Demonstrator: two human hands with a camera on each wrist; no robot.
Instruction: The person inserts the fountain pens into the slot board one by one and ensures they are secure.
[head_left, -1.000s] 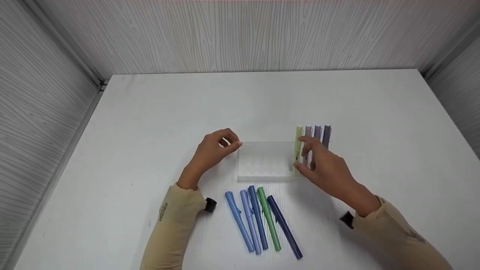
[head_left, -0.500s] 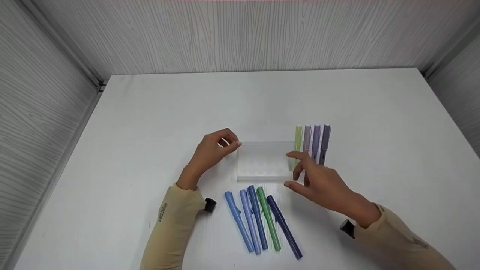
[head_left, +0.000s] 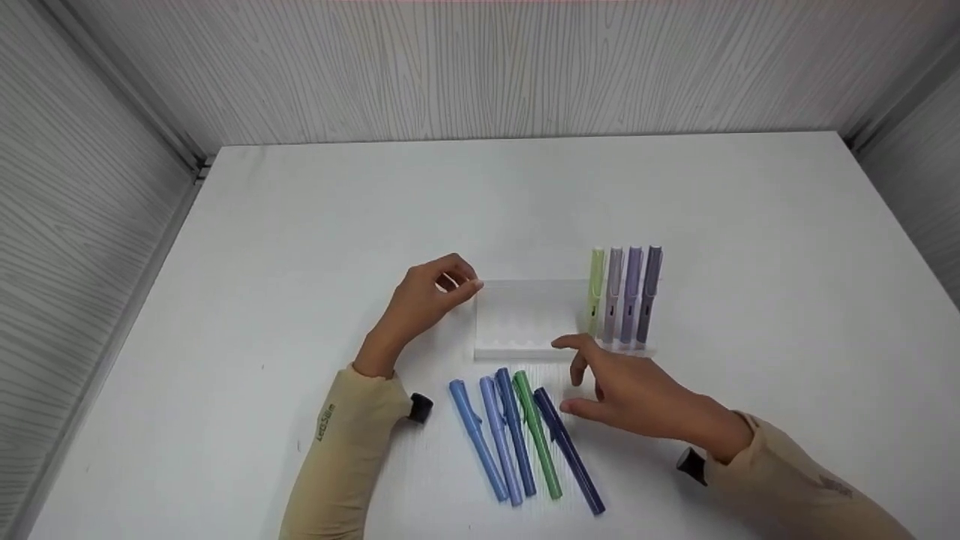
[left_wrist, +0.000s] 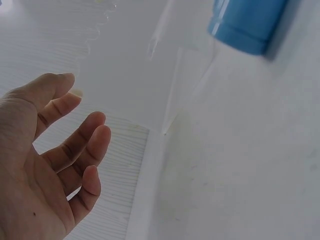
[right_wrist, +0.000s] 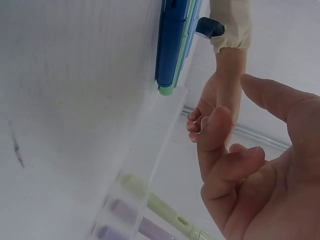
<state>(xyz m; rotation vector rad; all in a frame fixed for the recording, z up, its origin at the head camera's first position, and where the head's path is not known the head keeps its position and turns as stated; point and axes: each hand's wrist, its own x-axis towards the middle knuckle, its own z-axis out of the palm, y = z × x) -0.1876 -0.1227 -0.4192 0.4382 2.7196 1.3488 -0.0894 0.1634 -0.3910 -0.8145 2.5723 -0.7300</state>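
A clear acrylic pen stand (head_left: 525,315) is on the white table, and my left hand (head_left: 435,296) pinches its upper left corner between thumb and forefinger. In the left wrist view, the other fingers of the left hand (left_wrist: 55,150) are loosely bent beside the panel. Held upright at the stand's right end are a lime pen (head_left: 596,277), a greyish-mauve pen (head_left: 614,281), a purple pen (head_left: 632,289) and a dark violet pen (head_left: 651,285). My right hand (head_left: 637,390) hovers before the stand, thumb and forefinger apart, holding nothing. Nearest it lies a navy pen (head_left: 568,450).
Left of the navy pen lie a green pen (head_left: 538,439), a medium-blue pen (head_left: 516,435), a periwinkle pen (head_left: 501,442) and a light-blue pen (head_left: 478,442), caps pointing at the stand. Grey wood-grain panels (head_left: 480,71) wall the table's back and sides.
My right hand has come away from the lime pen, moving down and left toward the loose pens. The left hand has stayed on the stand's corner.
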